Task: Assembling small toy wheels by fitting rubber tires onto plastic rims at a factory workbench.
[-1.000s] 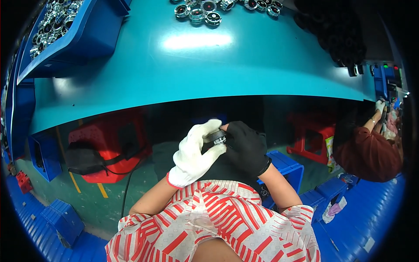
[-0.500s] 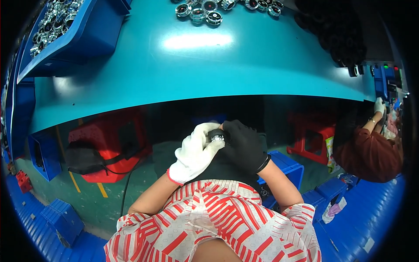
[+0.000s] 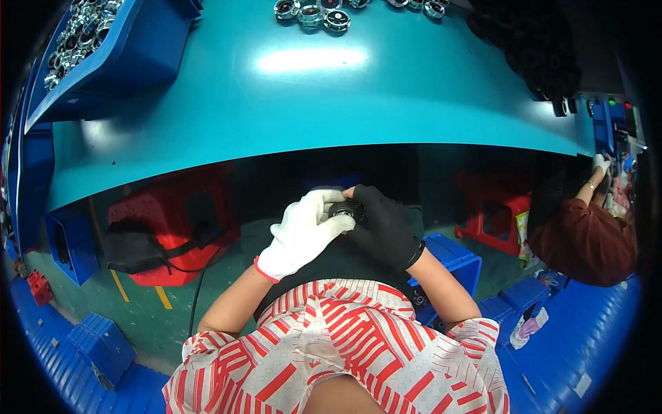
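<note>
Close in front of my body, both hands hold one small round piece [image 3: 342, 210], black around the outside with a silvery part showing. My left hand [image 3: 298, 233], in a white knitted glove with a red cuff, pinches its left side between thumb and fingers. From the right, my right hand [image 3: 387, 229], in a black glove with a bare fingertip showing, wraps round it. My fingers hide much of the piece. On the teal table [image 3: 276, 103] beyond lie several silver round pieces [image 3: 336, 21] with dark centres.
A blue bin [image 3: 124, 65] full of silver pieces stands at the far left. Black rings [image 3: 531, 55] are heaped at the far right. Below the table are red stools [image 3: 162, 265] and a blue crate [image 3: 452, 265]. A person in a dark red top [image 3: 583, 241] works at right.
The held piece has turned, showing less of its silver side and more black. My left hand has shifted slightly, its thumb now across the piece. The view has tilted a little.
</note>
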Motion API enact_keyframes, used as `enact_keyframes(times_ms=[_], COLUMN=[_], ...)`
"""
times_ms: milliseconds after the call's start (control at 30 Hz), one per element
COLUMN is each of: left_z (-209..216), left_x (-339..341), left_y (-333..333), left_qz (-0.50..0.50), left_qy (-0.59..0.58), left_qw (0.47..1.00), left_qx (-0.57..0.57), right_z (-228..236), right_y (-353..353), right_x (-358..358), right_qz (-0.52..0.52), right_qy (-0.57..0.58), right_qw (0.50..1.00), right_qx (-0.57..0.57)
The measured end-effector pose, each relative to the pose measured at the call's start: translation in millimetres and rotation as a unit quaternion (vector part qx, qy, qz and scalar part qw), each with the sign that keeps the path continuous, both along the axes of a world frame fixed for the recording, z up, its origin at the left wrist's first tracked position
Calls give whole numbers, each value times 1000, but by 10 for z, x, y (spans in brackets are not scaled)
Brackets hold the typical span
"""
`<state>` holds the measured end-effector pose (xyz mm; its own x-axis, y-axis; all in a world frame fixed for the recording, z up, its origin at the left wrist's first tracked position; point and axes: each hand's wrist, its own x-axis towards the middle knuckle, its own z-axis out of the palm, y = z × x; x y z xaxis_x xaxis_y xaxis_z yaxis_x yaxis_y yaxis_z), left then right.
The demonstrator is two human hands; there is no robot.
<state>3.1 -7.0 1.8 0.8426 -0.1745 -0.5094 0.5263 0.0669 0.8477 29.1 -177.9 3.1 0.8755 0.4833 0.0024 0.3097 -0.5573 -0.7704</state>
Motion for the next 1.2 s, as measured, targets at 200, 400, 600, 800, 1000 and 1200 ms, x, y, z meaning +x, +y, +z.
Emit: enact_keyframes(times_ms=[200, 400, 600, 800, 1000, 1200], left_z=[103, 54, -95, -1, 61, -176], left_x=[-7, 0, 128, 24, 27, -129], left_y=[35, 26, 67, 17, 37, -66], left_qz=[-80, -76, -55, -5, -136, 89], left_qy=[-136, -199, -2, -5, -102, 38], left_qw=[962, 943, 998, 999, 963, 987], left_qx=[223, 258, -27, 42, 209, -127], right_z=[98, 46, -89, -109, -49, -115], right_y=[74, 64, 67, 31, -27, 1], right_x=[30, 29, -94, -71, -10, -36], right_qz=[41, 36, -83, -40, 79, 65], right_qy=[-64, -82, 80, 42, -47, -95], right_qw=[992, 993, 986, 994, 994, 989], right_qx=[-101, -72, 116, 92, -64, -90])
